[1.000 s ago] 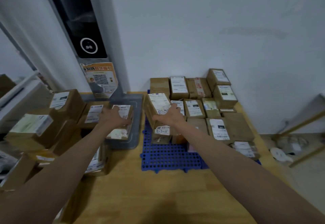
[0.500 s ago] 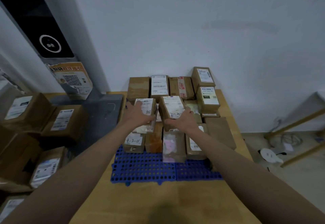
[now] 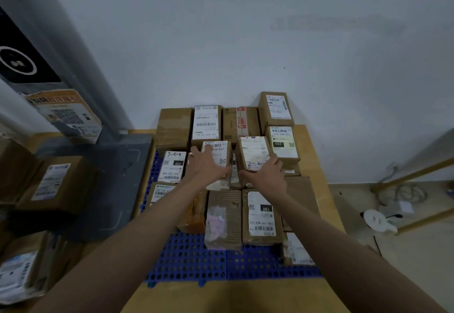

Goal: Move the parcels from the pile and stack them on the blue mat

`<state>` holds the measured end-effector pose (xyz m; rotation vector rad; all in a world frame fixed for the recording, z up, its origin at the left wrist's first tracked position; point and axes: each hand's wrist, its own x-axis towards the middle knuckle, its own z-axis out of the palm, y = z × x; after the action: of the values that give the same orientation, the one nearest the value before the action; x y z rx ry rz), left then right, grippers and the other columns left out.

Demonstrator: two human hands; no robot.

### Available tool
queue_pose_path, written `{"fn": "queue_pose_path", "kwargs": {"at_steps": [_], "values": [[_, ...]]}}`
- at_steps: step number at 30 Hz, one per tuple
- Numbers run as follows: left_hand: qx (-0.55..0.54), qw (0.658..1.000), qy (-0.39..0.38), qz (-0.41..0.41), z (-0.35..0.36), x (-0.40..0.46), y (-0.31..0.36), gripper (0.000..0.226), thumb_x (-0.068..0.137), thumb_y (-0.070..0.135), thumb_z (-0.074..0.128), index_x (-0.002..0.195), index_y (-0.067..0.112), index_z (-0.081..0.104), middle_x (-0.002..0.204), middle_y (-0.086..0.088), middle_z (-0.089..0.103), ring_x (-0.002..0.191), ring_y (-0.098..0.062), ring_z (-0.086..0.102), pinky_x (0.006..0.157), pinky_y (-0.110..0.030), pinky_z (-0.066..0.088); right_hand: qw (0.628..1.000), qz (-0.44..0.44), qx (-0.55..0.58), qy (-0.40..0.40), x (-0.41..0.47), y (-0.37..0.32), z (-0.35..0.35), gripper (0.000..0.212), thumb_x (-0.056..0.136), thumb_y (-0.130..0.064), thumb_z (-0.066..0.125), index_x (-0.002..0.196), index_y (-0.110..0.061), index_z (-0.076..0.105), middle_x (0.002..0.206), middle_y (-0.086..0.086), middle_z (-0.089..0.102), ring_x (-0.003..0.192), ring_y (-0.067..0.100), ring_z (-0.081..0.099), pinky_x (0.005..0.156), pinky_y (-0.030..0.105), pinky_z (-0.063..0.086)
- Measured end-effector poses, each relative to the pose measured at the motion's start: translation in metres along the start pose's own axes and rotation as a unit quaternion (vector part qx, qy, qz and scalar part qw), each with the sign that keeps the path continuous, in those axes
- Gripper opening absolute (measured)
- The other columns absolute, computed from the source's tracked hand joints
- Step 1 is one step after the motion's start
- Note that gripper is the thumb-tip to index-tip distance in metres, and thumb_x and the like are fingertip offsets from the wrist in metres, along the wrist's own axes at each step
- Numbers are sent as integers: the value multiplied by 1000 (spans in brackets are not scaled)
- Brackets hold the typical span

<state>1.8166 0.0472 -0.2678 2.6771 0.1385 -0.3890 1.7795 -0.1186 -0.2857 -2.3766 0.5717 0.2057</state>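
Grip, both hands: left hand [image 3: 207,165] is clasping a labelled carton [image 3: 218,163] from above, fingers spread over its top; right hand [image 3: 266,174] is clasping a second carton with handwritten marks [image 3: 254,151]. Both cartons are sitting on the upper layer of the stack, side by side. Forearms are reaching straight forward, wrists level, palms down. Progress: blue mat [image 3: 191,261] on the bench [image 3: 319,165] is already carrying many parcels, front strip bare; several parcels in the pile [image 3: 52,185] at left are waiting, so the job is judged partly done.
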Motion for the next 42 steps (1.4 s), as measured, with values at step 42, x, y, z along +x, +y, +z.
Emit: {"fn": "queue_pose_path", "kwargs": {"at_steps": [42], "values": [[60, 991, -93, 80, -7, 59, -15, 113, 68, 43, 85, 155, 22, 16, 155, -14, 20, 137, -33, 35, 106, -47, 41, 993, -20, -80, -87, 44, -27, -2, 101, 83, -20, 74, 151, -1, 2, 154, 22, 12, 139, 44, 23, 109, 48, 33]]}}
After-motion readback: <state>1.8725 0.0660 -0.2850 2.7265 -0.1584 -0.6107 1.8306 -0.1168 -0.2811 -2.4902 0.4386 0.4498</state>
